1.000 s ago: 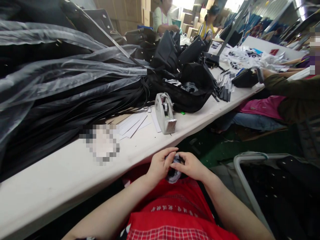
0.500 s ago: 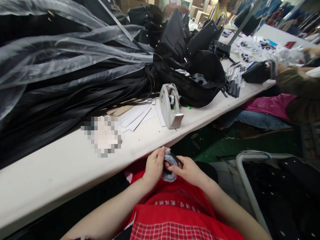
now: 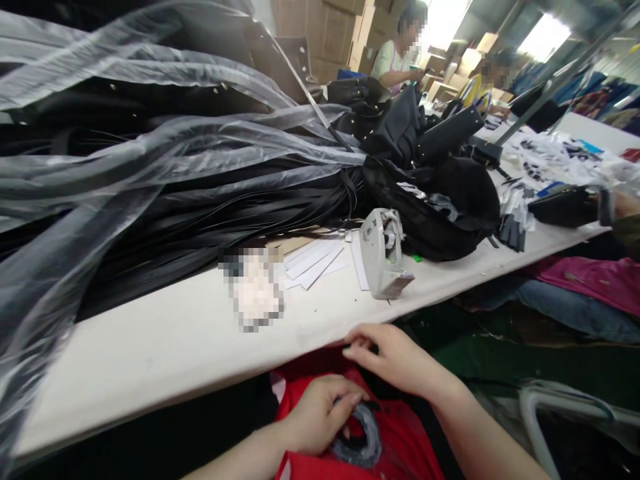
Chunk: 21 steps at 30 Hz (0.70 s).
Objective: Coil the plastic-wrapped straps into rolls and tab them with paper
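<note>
My left hand (image 3: 330, 410) is closed on the upper left side of a coiled strap (image 3: 371, 437), a dark ring wrapped in clear plastic, held low against the red apron (image 3: 410, 433). Above and to the right of it, my right hand (image 3: 383, 350) is apart from the coil, by the table's front edge. Its fingers are loosely bent, the thumb stands off from them, and nothing shows between them. A grey tape dispenser (image 3: 380, 257) stands on the table beyond my right hand.
Black straps (image 3: 280, 207) under plastic sheeting cover the table's left side. White papers (image 3: 317, 260) lie beside the dispenser. Behind it sit an open black bag (image 3: 470, 207) and more bags. A metal-framed cart (image 3: 533, 413) stands at lower right. Co-workers (image 3: 395, 63) are at the far side.
My right hand has let go of the coiled strap and moved up and away from it. My left hand has lowered with the coil. The view has tilted up and turned left.
</note>
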### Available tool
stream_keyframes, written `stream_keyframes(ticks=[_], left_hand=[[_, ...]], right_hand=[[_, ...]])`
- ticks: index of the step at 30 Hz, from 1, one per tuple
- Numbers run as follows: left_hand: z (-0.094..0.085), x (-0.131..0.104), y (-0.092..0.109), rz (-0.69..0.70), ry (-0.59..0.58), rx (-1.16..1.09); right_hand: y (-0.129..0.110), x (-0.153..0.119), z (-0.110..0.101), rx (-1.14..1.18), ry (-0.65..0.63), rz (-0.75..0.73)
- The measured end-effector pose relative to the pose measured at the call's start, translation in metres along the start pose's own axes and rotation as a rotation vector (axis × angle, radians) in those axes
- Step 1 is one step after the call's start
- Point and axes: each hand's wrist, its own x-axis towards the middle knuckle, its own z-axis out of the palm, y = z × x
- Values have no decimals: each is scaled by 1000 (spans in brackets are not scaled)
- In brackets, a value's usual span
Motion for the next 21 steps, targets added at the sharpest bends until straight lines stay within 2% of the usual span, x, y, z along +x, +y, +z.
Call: stream_keyframes(ticks=[3, 5, 7, 10, 15, 18, 21], left_hand=[[-5, -3, 3, -3, 37, -43], [-9, -5, 6, -2, 51, -41], [-12, -7, 7, 4, 60, -14], [-16, -7, 7, 12, 90, 21], [-17, -3, 6, 66, 109, 48], [-16, 0, 6, 128, 139, 73], [-14, 2, 4, 132, 158, 67]], right_hand=[[-18, 55, 7, -230, 388, -151], [-22, 88, 19, -408, 486, -206], [-21, 111, 30, -563, 486, -207], [-17, 125, 35, -748, 450, -225], [-13, 126, 18, -900, 418, -296], [-11, 126, 6, -887, 454, -237], [-12, 127, -1, -862, 461, -213]])
